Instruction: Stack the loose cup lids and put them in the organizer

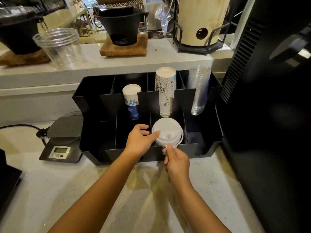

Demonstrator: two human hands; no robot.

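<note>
A stack of white cup lids [168, 132] sits in the front middle-right compartment of the black organizer [217, 132]. My left hand [140, 141] grips the stack's left side, thumb lying across the top lid. At the organizer's front wall, my right hand [176, 161] pinches the stack's lower front edge. The lower lids are hidden behind the wall.
The rear slots hold a blue-printed paper cup stack [132, 101], a taller white printed cup stack [165, 91] and clear plastic cups [198, 89]. A digital scale [61, 145] with a cable lies left of the organizer. A large black machine [269, 98] stands at right.
</note>
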